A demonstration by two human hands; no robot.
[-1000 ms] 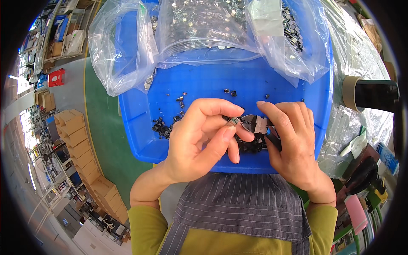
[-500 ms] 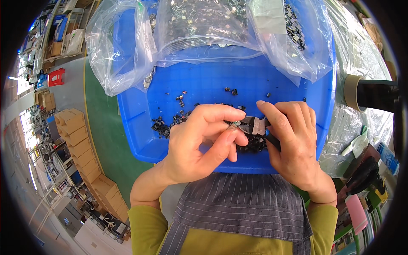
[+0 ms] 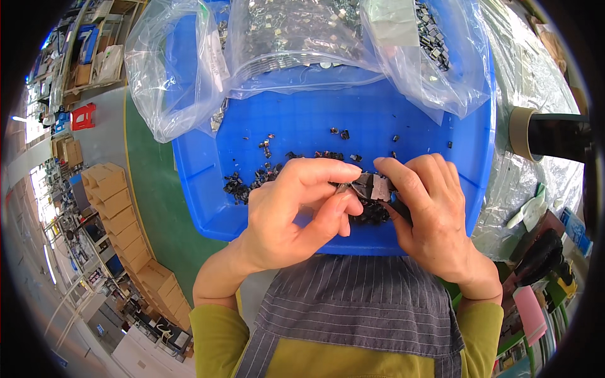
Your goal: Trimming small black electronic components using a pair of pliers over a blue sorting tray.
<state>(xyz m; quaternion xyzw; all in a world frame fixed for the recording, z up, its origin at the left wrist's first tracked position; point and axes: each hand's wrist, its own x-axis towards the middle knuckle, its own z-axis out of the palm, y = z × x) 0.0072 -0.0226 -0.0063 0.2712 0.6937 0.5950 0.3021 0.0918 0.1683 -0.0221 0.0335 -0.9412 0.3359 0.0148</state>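
Over a blue plastic bin (image 3: 302, 113), my left hand (image 3: 283, 211) pinches a tiny dark electronic part (image 3: 342, 188) between thumb and fingertips. My right hand (image 3: 435, 217) is wrapped round the dark handles of small cutting pliers (image 3: 379, 188), whose middle looks bound with brownish tape. The jaws point left and meet the part at my left fingertips; whether they bite on it is too small to tell. Beneath both hands lies a heap of small black parts (image 3: 372, 213), partly hidden by them.
Clear plastic bags (image 3: 296, 38) of small metallic and black parts fill the bin's far side. Loose pieces (image 3: 340, 133) are scattered on its floor. A tape roll (image 3: 522, 133) and a glove (image 3: 528, 211) lie on the plastic-covered surface at right. Cardboard boxes (image 3: 120, 214) stand at left.
Both hands keep almost the same pose, with the part still at the plier jaws. My right hand and the pliers have shifted very slightly left.
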